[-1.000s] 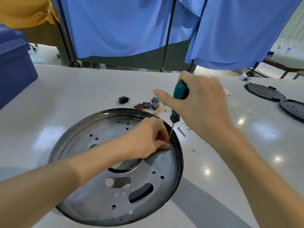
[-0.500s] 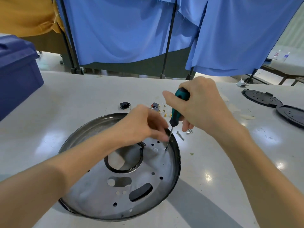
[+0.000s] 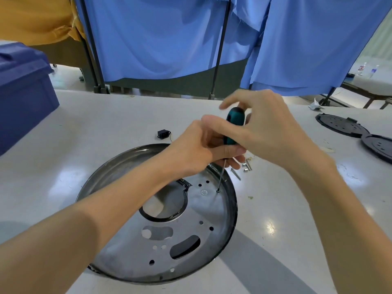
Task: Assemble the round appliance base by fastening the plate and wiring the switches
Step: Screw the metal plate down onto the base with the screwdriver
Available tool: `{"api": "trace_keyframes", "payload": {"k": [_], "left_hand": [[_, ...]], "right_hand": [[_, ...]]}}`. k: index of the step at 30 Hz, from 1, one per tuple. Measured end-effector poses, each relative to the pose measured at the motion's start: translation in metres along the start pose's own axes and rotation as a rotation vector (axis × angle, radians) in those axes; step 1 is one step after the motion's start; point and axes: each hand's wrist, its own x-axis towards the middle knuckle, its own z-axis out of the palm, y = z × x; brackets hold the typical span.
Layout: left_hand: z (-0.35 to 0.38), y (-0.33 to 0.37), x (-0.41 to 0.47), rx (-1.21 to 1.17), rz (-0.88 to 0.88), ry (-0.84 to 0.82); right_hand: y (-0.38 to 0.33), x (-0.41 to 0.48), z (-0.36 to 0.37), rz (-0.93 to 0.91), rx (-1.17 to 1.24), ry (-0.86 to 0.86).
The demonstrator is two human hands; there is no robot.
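Note:
A round metal appliance base [image 3: 230,219] lies on the white table, with a perforated plate [image 3: 197,211] inside it. A green-handled screwdriver [image 3: 232,126] stands nearly upright, its tip on a screw [image 3: 217,190] near the plate's right edge. My right hand [image 3: 269,132] pinches the top of the handle with thumb and fingers. My left hand [image 3: 203,149] grips the lower handle and hides the start of the shaft. A black switch [image 3: 163,133] lies on the table behind the base.
Loose screws [image 3: 244,168] lie just right of the base. Two black round covers [image 3: 358,134] sit at the far right. A dark blue bin [image 3: 23,92] stands at the left. Blue cloth screens [image 3: 169,39] hang behind the table.
My left hand has risen from the plate's screw hole to the screwdriver's lower handle. The right hand has shifted to the handle top, and the screwdriver now stands more upright on the screw.

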Motion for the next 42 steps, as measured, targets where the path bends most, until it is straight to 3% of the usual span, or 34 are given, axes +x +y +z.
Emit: {"api": "trace_keyframes", "payload": {"k": [3, 11, 19, 24, 30, 33, 36, 42], "left_hand": [[-0.001, -0.001, 0.002, -0.014, -0.023, -0.047], [-0.003, -0.006, 0.002, -0.114, -0.024, -0.182], [-0.006, -0.013, -0.002, -0.178, -0.012, -0.136], [-0.009, -0.013, 0.001, -0.157, 0.001, -0.297], [-0.016, -0.012, 0.005, -0.215, -0.051, -0.433], [-0.008, -0.019, 0.007, -0.226, -0.050, -0.343], [-0.004, -0.025, 0.006, -0.248, -0.061, -0.304], [-0.006, -0.027, -0.005, -0.268, -0.122, -0.171]], "right_hand": [[0.007, -0.002, -0.011, -0.105, 0.114, -0.051], [0.003, -0.003, -0.001, -0.166, -0.006, 0.049], [-0.015, -0.006, 0.009, -0.057, -0.280, 0.041], [-0.027, -0.014, 0.006, -0.025, -0.642, 0.079], [-0.038, -0.018, 0.005, -0.066, -0.751, 0.027], [-0.033, -0.016, -0.003, 0.053, -0.666, 0.056], [-0.021, -0.017, 0.000, -0.067, -0.735, -0.004], [-0.002, -0.005, -0.020, -0.055, -0.164, -0.354]]}}
